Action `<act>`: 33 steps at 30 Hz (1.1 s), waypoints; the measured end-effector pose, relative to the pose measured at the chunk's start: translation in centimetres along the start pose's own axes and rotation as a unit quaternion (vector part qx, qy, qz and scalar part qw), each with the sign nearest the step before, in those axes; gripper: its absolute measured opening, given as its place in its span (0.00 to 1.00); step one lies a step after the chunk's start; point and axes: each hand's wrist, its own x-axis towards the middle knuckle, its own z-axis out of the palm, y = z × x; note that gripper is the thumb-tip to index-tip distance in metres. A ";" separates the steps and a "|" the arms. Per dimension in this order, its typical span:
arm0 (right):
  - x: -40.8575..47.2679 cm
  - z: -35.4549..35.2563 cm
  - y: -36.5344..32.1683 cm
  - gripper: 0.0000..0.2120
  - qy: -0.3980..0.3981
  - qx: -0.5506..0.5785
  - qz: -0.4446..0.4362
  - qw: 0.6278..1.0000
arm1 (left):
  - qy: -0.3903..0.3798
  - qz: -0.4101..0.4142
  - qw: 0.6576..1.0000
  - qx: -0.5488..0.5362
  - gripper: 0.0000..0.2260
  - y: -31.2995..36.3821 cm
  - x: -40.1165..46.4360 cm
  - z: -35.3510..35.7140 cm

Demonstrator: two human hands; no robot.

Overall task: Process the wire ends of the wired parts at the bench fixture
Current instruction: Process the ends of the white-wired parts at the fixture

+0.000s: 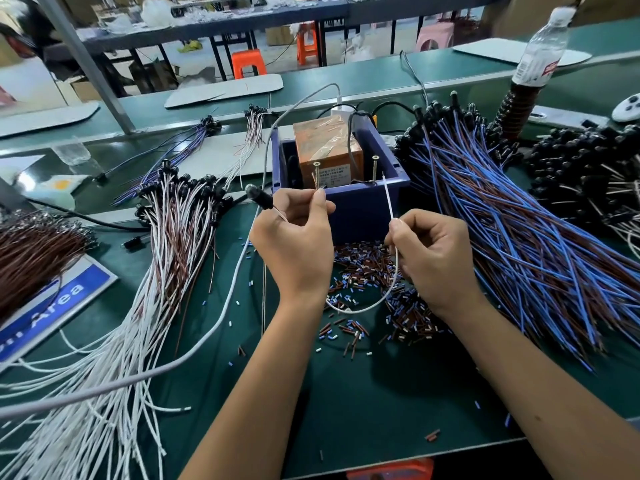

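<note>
A blue box fixture [363, 206] with an orange taped block [327, 150] and two upright screws [374, 168] stands at the bench's middle. My left hand [298, 237] pinches a thin wire end at the left screw [316, 174], and the part's black head [258, 197] sticks out to the left of that hand. My right hand [429, 254] pinches the white wire [389, 199], whose tip points up toward the right screw. The white wire loops down between my wrists.
Cut insulation bits [367, 271] litter the green mat in front of the box. White and brown wired parts [166, 244] lie piled at left, blue and brown ones [512, 220] at right. A grey cable [242, 244] crosses the left side. A water bottle [542, 46] stands at back right.
</note>
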 end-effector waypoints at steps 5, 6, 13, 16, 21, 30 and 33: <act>0.1 0.1 0.0 0.15 -0.023 0.000 0.012 1.000 | -0.001 0.001 1.000 0.010 0.05 0.2 0.2 -0.3; 0.1 0.1 0.0 0.15 -0.030 0.001 0.012 0.999 | -0.001 0.002 1.000 0.013 0.05 0.3 0.2 -0.3; 0.1 0.2 0.0 0.15 -0.062 0.007 0.022 0.998 | 0.001 -0.008 1.000 0.016 0.05 0.4 0.2 -0.6; 0.1 0.0 0.1 0.15 -0.070 0.007 0.021 0.997 | 0.001 -0.005 1.000 0.019 0.05 0.5 0.1 -0.7; 0.1 0.1 0.0 0.15 -0.078 0.004 0.017 0.997 | 0.006 -0.002 1.000 0.018 0.05 0.6 0.1 -0.7; 0.4 -1.7 -1.2 0.16 -0.022 -0.036 -0.017 0.999 | -0.045 0.047 0.994 -0.091 0.04 6.1 0.6 0.8; 1.4 -5.9 -2.9 0.16 0.008 -0.137 -0.044 0.990 | -0.106 0.005 0.986 -0.130 0.04 8.7 0.3 4.4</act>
